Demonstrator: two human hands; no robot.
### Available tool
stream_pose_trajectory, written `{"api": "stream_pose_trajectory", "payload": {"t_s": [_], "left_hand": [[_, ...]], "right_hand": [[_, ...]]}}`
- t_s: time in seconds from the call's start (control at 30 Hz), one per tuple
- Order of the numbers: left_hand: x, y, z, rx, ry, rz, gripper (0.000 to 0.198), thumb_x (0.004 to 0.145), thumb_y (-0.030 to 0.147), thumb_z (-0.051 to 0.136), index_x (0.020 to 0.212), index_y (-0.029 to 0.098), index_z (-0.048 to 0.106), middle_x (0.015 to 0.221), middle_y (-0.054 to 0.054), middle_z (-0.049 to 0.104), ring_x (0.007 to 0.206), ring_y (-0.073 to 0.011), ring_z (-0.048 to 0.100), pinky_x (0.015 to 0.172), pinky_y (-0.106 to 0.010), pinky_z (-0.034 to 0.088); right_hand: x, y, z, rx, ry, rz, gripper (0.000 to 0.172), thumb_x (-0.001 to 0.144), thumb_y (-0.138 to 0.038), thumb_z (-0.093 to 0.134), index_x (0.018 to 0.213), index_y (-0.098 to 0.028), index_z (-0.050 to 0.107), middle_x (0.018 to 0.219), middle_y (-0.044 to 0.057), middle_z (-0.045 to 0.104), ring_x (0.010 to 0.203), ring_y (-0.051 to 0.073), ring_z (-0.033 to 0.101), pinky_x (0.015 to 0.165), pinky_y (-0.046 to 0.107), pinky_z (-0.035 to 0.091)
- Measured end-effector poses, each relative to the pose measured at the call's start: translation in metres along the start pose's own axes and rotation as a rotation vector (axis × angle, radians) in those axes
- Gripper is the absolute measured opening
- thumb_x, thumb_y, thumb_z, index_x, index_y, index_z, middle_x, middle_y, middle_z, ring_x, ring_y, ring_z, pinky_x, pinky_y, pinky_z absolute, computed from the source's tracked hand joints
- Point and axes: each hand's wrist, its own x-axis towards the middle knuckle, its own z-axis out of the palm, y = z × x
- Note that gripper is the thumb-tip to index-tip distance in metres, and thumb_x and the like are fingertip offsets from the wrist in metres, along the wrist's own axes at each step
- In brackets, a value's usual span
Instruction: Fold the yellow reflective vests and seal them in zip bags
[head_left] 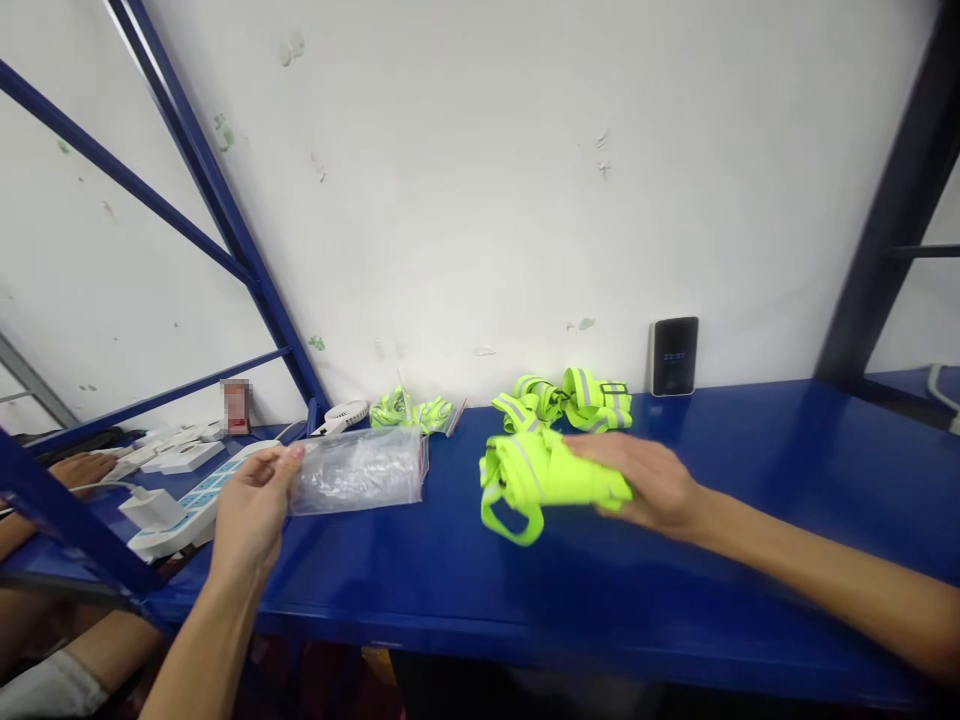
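My left hand (255, 505) pinches the left edge of a clear plastic bag (360, 470) and holds it just above the blue shelf (525, 600). My right hand (649, 480) lies on a folded neon-yellow reflective vest (529, 475) on the shelf, fingers closed over its right side. The hand is a little blurred by motion. Behind it lies a second bundle of neon-yellow reflective straps (574, 398). A third neon-yellow piece, in a plastic bag (412, 410), lies by the wall.
A dark phone (673, 356) leans upright against the white wall. A small white fan (343, 414), a white power strip (187, 505) and white boxes lie at the left. Another person's hand (79, 468) rests at far left. Blue rack posts stand left and right.
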Motion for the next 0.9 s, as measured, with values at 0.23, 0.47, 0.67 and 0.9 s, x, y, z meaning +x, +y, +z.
{"api": "stream_pose_trajectory", "payload": {"t_s": [0.23, 0.47, 0.67, 0.9], "left_hand": [[0.043, -0.038, 0.001, 0.047, 0.092, -0.087, 0.056, 0.051, 0.053, 0.077, 0.092, 0.018, 0.060, 0.070, 0.000, 0.059, 0.057, -0.0140, 0.051, 0.050, -0.023, 0.036], [0.042, -0.062, 0.008, 0.725, 0.097, 0.167, 0.044, 0.076, 0.051, 0.058, 0.107, 0.021, 0.062, 0.107, -0.014, 0.060, 0.116, -0.0357, 0.048, 0.096, -0.050, 0.039], [0.050, -0.022, 0.041, 0.700, -0.101, 0.409, 0.036, 0.084, 0.043, 0.045, 0.103, 0.019, 0.063, 0.104, -0.011, 0.066, 0.107, -0.0284, 0.056, 0.099, -0.042, 0.038], [0.089, 0.003, 0.141, 1.164, -0.471, 0.281, 0.048, 0.083, 0.055, 0.042, 0.094, 0.016, 0.068, 0.102, -0.019, 0.070, 0.096, -0.0344, 0.064, 0.077, -0.040, 0.047]], "right_hand": [[0.089, 0.053, 0.000, -0.268, 0.124, 0.276, 0.057, 0.092, -0.026, 0.048, 0.148, -0.022, 0.035, 0.131, 0.012, 0.059, 0.114, 0.032, 0.059, 0.093, 0.046, 0.049], [0.094, 0.096, 0.062, -0.420, -0.494, 0.373, 0.062, 0.076, -0.004, 0.052, 0.135, -0.020, 0.055, 0.148, 0.015, 0.042, 0.138, 0.037, 0.034, 0.109, 0.050, 0.032], [0.103, 0.098, 0.070, -0.276, -0.581, 0.423, 0.057, 0.080, -0.025, 0.055, 0.138, -0.022, 0.053, 0.156, 0.013, 0.029, 0.144, 0.039, 0.018, 0.113, 0.057, 0.019], [0.104, 0.041, 0.061, -0.298, -0.240, 0.109, 0.036, 0.087, -0.022, 0.049, 0.119, -0.021, 0.066, 0.135, 0.012, 0.055, 0.135, 0.033, 0.036, 0.109, 0.052, 0.028]]}}
